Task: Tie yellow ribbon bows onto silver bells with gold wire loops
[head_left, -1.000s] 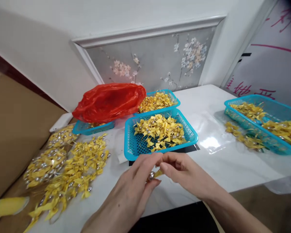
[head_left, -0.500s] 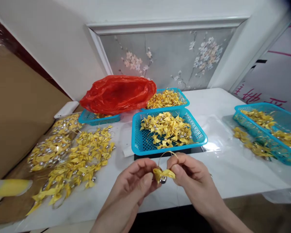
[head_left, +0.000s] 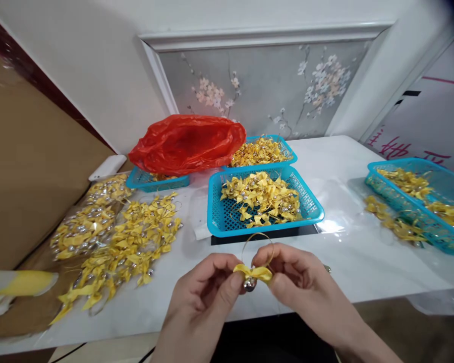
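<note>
Between my two hands is a yellow ribbon bow with a silver bell (head_left: 249, 284) under its middle and a thin gold cord loop standing up above it. My left hand (head_left: 208, 290) pinches the bow's left end between thumb and fingers. At the other end, the thumb and fingers of my right hand (head_left: 297, 277) close on the right side of the bow, near the cord. Just beyond my hands stands a blue plastic basket (head_left: 216, 222) holding a heap of similar yellow bows (head_left: 263, 196) with bells.
More bows with bells (head_left: 136, 242) lie piled on the white table (head_left: 348, 272) at left, beside a clear bag of bows (head_left: 87, 222). A red plastic bag (head_left: 185, 143) covers part of a back basket (head_left: 157, 184). Another blue basket (head_left: 401, 201) stands at right.
The bow and bell have shifted slightly left and now face me more squarely. My right fingers have moved left, closer to my left hand, and the view has shifted a little.
</note>
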`<action>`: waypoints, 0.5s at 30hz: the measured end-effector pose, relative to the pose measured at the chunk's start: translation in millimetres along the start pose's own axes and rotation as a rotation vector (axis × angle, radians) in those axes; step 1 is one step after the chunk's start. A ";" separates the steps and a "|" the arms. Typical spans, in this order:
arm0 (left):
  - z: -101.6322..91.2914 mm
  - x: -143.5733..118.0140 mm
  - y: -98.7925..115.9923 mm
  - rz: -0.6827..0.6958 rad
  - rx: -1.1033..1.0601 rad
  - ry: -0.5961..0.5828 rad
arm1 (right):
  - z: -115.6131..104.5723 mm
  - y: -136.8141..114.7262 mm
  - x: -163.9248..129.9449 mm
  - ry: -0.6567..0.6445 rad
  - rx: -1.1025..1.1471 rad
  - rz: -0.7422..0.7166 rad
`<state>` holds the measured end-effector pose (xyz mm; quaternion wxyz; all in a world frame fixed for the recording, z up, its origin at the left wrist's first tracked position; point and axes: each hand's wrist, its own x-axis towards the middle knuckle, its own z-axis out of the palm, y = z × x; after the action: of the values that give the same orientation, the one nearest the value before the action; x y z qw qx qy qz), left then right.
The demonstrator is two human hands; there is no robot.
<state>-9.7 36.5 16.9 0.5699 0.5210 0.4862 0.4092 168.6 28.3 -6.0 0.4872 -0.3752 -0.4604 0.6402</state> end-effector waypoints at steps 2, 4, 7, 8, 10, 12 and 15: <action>0.6 -0.4 -1.4 -0.013 -0.023 0.008 | 1.4 -1.1 -0.4 -0.005 -0.038 0.022; 2.4 -1.8 -0.8 -0.046 -0.078 -0.009 | 3.0 -3.1 -1.2 0.012 -0.086 -0.002; 7.0 -4.8 3.4 -0.134 -0.180 -0.031 | 5.7 -7.0 -3.1 0.035 -0.121 -0.054; 8.5 -5.6 4.7 -0.154 -0.210 -0.023 | 6.6 -7.8 -3.9 0.041 -0.124 -0.054; 10.9 -6.9 5.7 -0.161 -0.256 -0.005 | 8.2 -8.3 -5.6 0.056 -0.139 -0.034; 11.7 -7.4 4.1 -0.148 -0.280 0.009 | 9.2 -7.0 -7.2 0.069 -0.161 -0.016; 10.3 -7.1 -1.1 -0.088 -0.235 0.031 | 9.7 -3.8 -9.3 0.071 -0.179 -0.022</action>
<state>-1.0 27.4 16.6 0.6369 0.4224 0.4658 0.4459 162.9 17.4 0.8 0.4749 -0.4347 -0.5025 0.5771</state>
